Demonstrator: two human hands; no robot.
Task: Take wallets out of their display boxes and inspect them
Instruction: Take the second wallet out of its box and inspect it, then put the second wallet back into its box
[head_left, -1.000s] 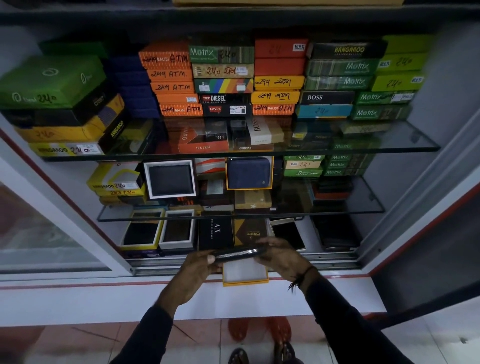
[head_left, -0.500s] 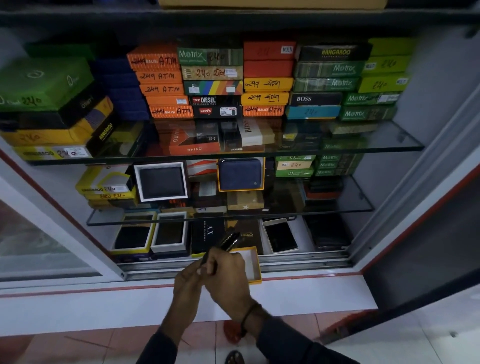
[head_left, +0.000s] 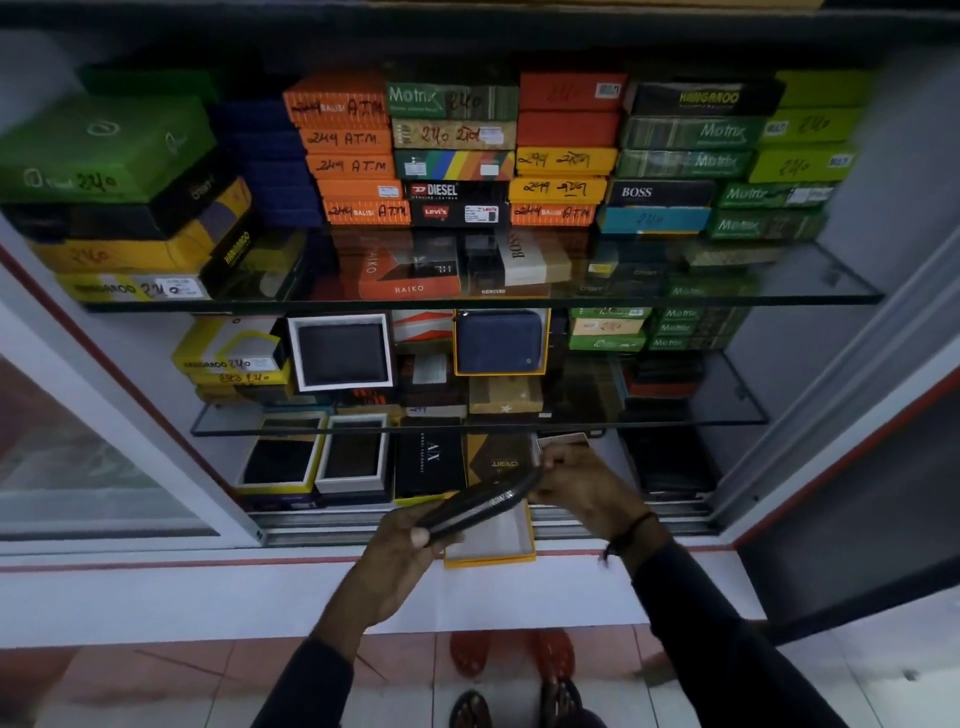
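Note:
A black wallet is held edge-on between both hands, in front of the lowest shelf of a display cabinet. My left hand grips its near end from below. My right hand pinches its far end. Under the wallet lies its open display box, yellow-rimmed with a white lining and nothing in it, on the cabinet's sliding track. Other wallets sit in open boxes: a black one in a white frame and a blue zip one on the middle shelf.
Stacks of closed wallet boxes fill the top glass shelf and part of the middle shelf. Two open boxes with dark wallets and a black box stand on the bottom shelf. A white ledge runs below.
My hands were bunched together at half a second ago with the wallet pointing up; now they have spread apart and the wallet lies nearly level between them over the open box.

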